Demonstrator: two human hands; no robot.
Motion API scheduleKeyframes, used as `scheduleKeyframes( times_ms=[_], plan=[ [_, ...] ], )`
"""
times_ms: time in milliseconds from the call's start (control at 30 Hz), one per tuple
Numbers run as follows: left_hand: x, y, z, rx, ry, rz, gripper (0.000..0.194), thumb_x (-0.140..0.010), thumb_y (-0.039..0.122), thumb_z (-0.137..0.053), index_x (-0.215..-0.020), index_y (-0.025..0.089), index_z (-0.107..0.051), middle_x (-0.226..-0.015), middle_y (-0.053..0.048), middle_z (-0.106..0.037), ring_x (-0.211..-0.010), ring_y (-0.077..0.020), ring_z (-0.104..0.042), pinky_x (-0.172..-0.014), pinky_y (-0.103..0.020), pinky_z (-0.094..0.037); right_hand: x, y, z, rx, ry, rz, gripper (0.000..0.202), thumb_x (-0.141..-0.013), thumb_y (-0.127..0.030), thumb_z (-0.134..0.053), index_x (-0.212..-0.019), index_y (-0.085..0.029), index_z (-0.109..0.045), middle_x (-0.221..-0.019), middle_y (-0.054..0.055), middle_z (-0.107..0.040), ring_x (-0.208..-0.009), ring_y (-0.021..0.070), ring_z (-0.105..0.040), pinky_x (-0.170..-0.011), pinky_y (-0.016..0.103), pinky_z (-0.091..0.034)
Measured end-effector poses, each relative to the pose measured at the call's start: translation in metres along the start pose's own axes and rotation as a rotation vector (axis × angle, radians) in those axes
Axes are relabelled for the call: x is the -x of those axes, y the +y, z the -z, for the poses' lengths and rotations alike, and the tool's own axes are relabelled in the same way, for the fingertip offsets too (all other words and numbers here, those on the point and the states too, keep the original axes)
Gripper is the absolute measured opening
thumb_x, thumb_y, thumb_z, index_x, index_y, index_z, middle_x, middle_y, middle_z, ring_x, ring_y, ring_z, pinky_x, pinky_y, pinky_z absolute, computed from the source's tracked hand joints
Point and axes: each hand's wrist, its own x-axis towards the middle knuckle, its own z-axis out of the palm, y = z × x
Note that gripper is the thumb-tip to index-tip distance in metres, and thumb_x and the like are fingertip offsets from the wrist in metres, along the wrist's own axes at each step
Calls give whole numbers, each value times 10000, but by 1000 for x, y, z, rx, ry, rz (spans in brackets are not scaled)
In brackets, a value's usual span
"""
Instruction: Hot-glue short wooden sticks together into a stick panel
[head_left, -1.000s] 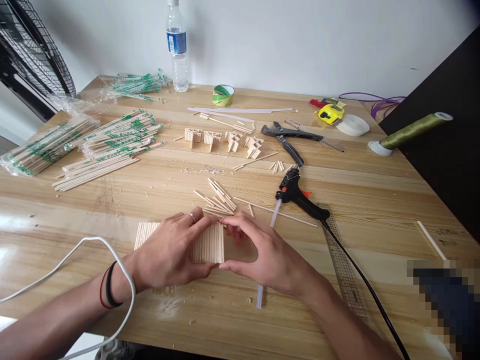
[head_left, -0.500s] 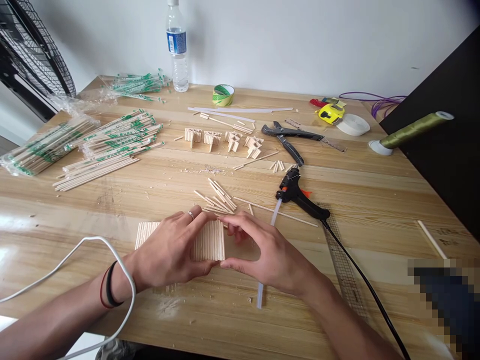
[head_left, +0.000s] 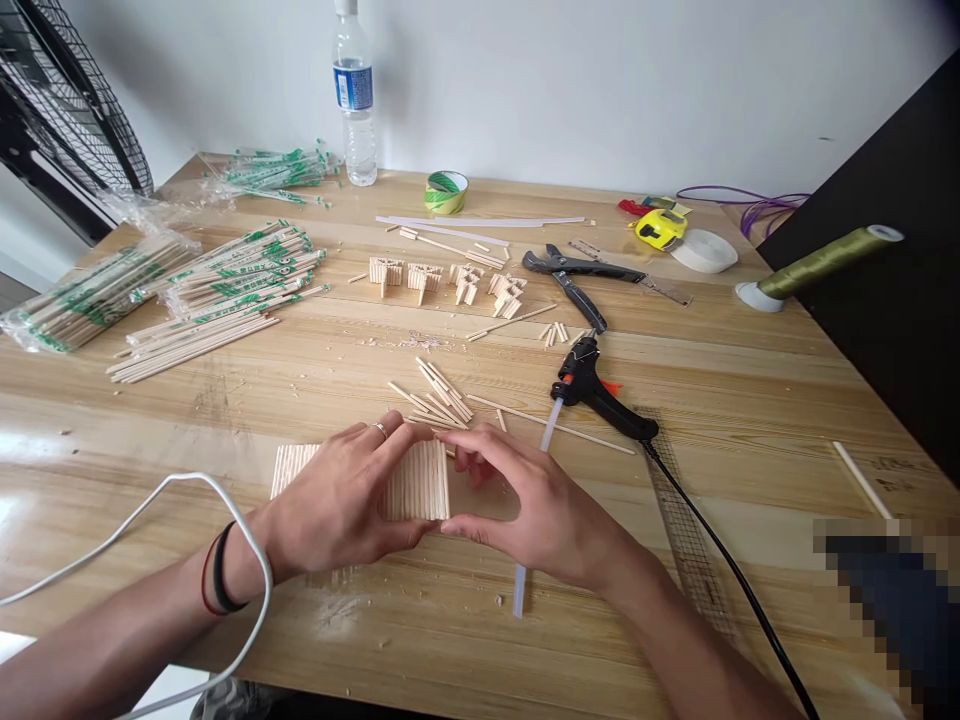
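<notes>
A panel of wooden sticks (head_left: 417,484) laid side by side is between my hands, low over the table. My left hand (head_left: 349,495) lies across its middle, thumb at the near edge and fingers at the far edge, gripping it. At the panel's right end, my right hand (head_left: 517,490) pinches the last stick by its two ends, between thumb and index finger. The middle of the panel is hidden under my left hand. Several loose cut sticks (head_left: 439,395) lie just beyond. To the right rests a black glue gun (head_left: 607,395) with a glue stick (head_left: 551,425) in its back.
Bagged sticks (head_left: 240,260) lie at the left, near a fan (head_left: 67,100). Small stick assemblies (head_left: 424,280), pliers (head_left: 566,265), a tape measure (head_left: 660,229) and a bottle (head_left: 354,90) stand farther back. A clear ruler (head_left: 686,540) and the gun's black cord (head_left: 739,570) run along the right. A white cable (head_left: 225,505) crosses my left forearm.
</notes>
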Motion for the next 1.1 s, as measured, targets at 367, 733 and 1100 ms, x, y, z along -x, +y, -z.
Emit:
scheduleKeyframes(
  times_ms=[367,733,1100],
  plan=[
    [-2,-1,1,20,-9,-11,646,-898,419,-732,-1433,234,-422,-1183,-99,-610,-946,-290,-676,-832,-458,-570,0,0,1,3,-4,-15,683,-825,-309,-882,-1417,-257,-546,-1032,40,-664,-898,216,-661,-844,392,-594],
    [-2,-1,3,72,-10,-15,649,-873,385,-772,-1432,251,-470,-1148,-73,-618,-921,-262,-673,-793,-411,-552,0,2,-2,-2,-5,-3,669,-805,-289,-900,-1373,-228,-552,-998,24,-638,-879,208,-646,-812,389,-581],
    [-2,0,6,73,-8,-36,602,-858,417,-774,-1382,243,-535,-1097,-65,-649,-915,-259,-686,-788,-387,-541,0,1,-4,7,-2,-10,664,-775,-293,-925,-1320,-251,-547,-1023,28,-668,-871,207,-655,-793,384,-594]
  ],
)
